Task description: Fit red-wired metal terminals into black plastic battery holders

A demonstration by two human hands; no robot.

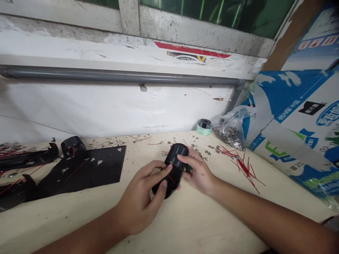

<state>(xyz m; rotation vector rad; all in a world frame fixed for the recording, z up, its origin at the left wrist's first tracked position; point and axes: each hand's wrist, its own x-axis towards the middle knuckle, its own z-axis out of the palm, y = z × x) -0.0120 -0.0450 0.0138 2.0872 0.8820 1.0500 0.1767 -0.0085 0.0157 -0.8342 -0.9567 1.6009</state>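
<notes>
Both hands grip the black plastic housing (176, 155) above the table (193, 218): left hand (145, 190) pinching its near part, wrist angled inward; right hand (200, 171) wrapping the far side, thumb on top. Beyond lie red wires (245, 167) and a tape roll (203, 128).

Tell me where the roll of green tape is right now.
In the head view, the tape roll sits at the back of the table, right of centre, near the white wall and just left of the clear plastic bag of small metal parts.
</notes>
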